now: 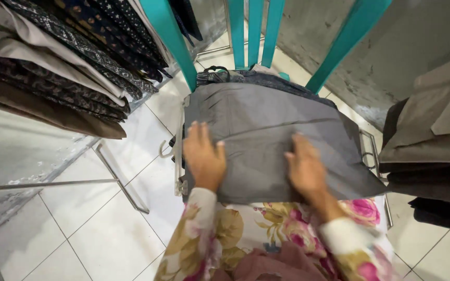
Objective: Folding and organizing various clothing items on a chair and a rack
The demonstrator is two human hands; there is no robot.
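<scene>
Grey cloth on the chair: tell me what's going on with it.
A person in floral sleeves presses both hands flat on a folded grey fabric garment lying on the seat of a teal plastic chair. The left hand rests near the garment's left edge, the right hand near its middle, fingers spread. Darker folded cloth lies beneath it at the back. Patterned dark fabrics hang to the left, and stacked brown and black garments sit to the right, above a white tiled floor.
</scene>
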